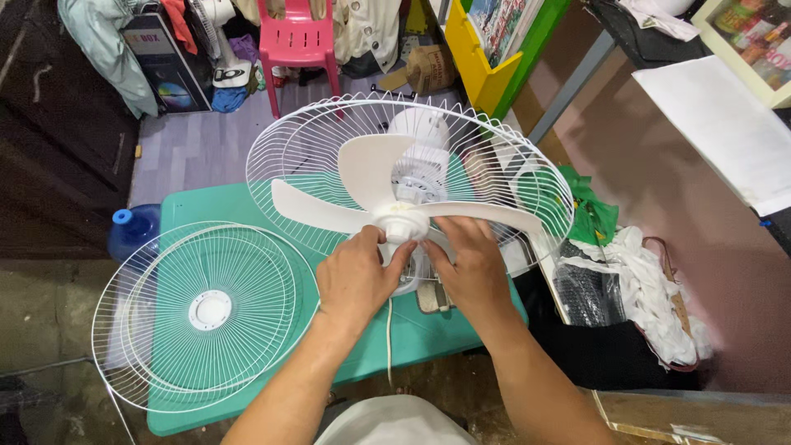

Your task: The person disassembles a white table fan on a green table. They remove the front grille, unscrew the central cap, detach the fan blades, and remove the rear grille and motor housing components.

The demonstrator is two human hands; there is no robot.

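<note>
A white electric fan lies on a green table [247,206], its white blades [362,169] sitting inside the white rear wire guard [511,161]. My left hand [356,276] and my right hand [470,262] both press their fingers around the white blade hub [405,224] at the middle, gripping it from either side. The detached white front wire guard [206,311] lies flat on the table's left part, hanging over the edge. The fan's white cord [389,334] drops down between my forearms.
A blue water bottle [132,229] stands left of the table. A pink plastic chair [298,45] and piled clothes are behind. To the right are a green cloth [589,210], white rags [643,280] and a yellow-green shelf [486,58].
</note>
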